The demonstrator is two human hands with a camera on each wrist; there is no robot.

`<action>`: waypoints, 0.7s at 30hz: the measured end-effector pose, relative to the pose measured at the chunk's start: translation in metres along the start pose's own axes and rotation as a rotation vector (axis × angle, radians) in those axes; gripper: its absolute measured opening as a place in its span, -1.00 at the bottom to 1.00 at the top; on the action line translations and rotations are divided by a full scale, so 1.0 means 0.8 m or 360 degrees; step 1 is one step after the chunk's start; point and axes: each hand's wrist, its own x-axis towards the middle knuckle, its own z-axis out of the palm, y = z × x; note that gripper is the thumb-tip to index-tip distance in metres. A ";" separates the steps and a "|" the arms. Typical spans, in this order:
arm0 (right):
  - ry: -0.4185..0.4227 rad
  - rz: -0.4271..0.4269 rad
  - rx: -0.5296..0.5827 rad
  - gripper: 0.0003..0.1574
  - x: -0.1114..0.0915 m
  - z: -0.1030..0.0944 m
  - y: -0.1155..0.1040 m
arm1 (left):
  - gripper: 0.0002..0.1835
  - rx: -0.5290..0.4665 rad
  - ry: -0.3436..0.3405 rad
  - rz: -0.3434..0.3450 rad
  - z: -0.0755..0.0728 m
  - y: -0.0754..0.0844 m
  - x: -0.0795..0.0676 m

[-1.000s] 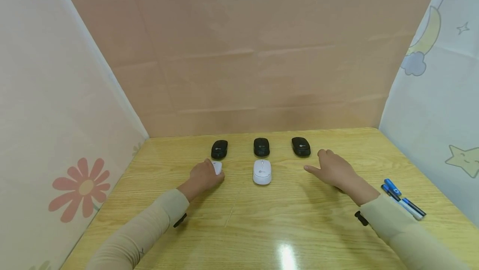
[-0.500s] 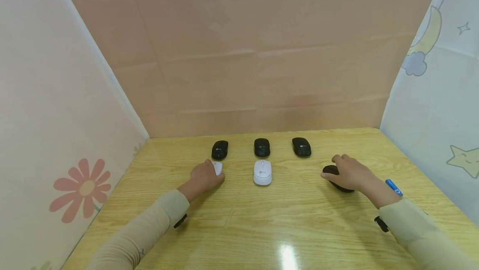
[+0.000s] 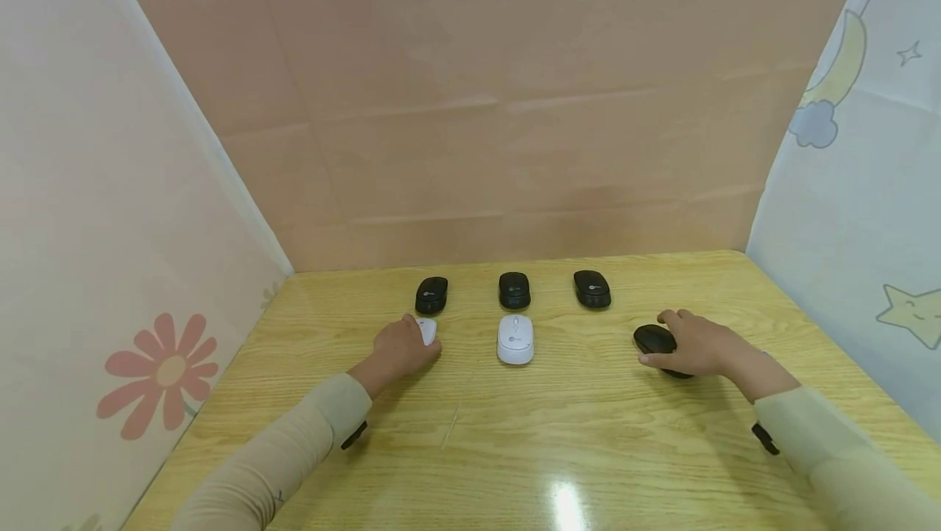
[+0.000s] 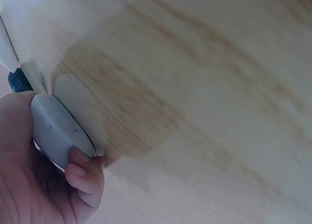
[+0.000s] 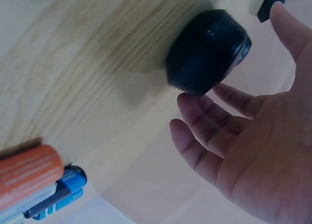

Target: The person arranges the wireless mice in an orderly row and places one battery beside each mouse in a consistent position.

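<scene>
My left hand [image 3: 400, 349] grips a white computer mouse [image 3: 426, 329] at the left of the table. In the left wrist view, fingers curl along the ribbed side of this white mouse [image 4: 63, 126]. My right hand [image 3: 702, 345] is beside a black mouse [image 3: 654, 339] lying at a slant on the right. The right wrist view has the fingers loosely bent and the thumb spread away, with the fingertips right by the black mouse [image 5: 207, 51]. Between the hands sits another white mouse [image 3: 515, 339].
Three black mice stand in a back row: left mouse [image 3: 431, 295], middle mouse [image 3: 514, 290], right mouse [image 3: 591, 288]. An orange marker [image 5: 29, 173] and a blue marker [image 5: 70, 185] lie on the wooden table [image 3: 456, 466] near my right hand. A brown backdrop [image 3: 478, 106] closes the back.
My right hand has moved to the right and slightly down, uncovering most of the slanted black mouse. The markers have gone behind my right arm in the head view. My left hand stays put.
</scene>
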 end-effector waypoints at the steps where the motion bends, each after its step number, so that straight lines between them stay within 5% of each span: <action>1: -0.0012 0.0000 0.0001 0.22 0.000 0.000 0.001 | -0.25 0.0000 0.0001 0.0001 0.000 0.000 0.000; 21: -0.0118 -0.0017 -0.0038 0.25 0.011 0.010 0.021 | -0.27 0.0002 0.0022 0.0017 0.000 0.000 -0.001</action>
